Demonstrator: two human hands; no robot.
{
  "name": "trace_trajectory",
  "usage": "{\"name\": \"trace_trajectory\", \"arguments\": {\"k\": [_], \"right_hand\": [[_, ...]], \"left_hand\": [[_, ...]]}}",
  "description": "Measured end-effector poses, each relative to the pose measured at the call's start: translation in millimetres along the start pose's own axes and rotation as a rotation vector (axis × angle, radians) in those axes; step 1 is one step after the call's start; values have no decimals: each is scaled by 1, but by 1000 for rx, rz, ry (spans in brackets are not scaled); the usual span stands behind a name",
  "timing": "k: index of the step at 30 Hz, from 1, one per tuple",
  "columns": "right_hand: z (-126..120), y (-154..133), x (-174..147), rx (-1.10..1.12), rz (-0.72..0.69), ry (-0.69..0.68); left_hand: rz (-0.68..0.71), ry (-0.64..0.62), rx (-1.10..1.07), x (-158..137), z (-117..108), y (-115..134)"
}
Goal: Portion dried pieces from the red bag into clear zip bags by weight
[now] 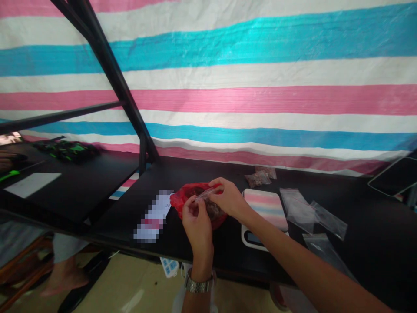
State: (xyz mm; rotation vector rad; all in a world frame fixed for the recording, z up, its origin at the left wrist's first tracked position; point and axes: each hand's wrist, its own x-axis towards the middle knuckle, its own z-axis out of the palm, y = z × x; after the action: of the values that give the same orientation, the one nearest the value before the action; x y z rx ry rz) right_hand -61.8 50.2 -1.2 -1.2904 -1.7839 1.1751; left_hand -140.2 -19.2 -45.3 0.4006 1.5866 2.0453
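Note:
Both hands meet over a red plastic bag [189, 191] that sits open on the black table, with small brownish pieces inside it. My left hand [198, 221] pinches one side of a small clear zip bag [206, 195]. On the other side, my right hand [224, 195] grips the same zip bag near its top edge. How full the zip bag is, I cannot make out. Just right of the red bag is a white digital scale [265, 208], partly covered by my right forearm.
Several flat clear zip bags [296, 208] lie right of the scale. Filled small bags [259, 178] lie behind it. A paper slip [154, 219] is left of the red bag. A phone-like device [394, 176] stands far right. A black metal frame [110, 78] rises at left.

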Motion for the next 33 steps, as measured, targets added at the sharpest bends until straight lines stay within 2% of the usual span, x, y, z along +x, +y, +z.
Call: {"name": "trace_trajectory", "arguments": {"k": [6, 15, 20, 25, 33], "right_hand": [[-1, 4, 4, -146, -3, 12], [-2, -2, 2, -126, -32, -26], [-4, -4, 0, -131, -16, -23], [-4, -8, -2, -133, -67, -19], [-3, -3, -4, -76, -10, -35]], "left_hand": [[-110, 5, 19, 1, 0, 1], [-147, 20, 21, 1, -1, 7], [-113, 24, -19, 0, -3, 5], [-94, 10, -29, 2, -3, 2], [-54, 8, -8, 2, -6, 1]]}}
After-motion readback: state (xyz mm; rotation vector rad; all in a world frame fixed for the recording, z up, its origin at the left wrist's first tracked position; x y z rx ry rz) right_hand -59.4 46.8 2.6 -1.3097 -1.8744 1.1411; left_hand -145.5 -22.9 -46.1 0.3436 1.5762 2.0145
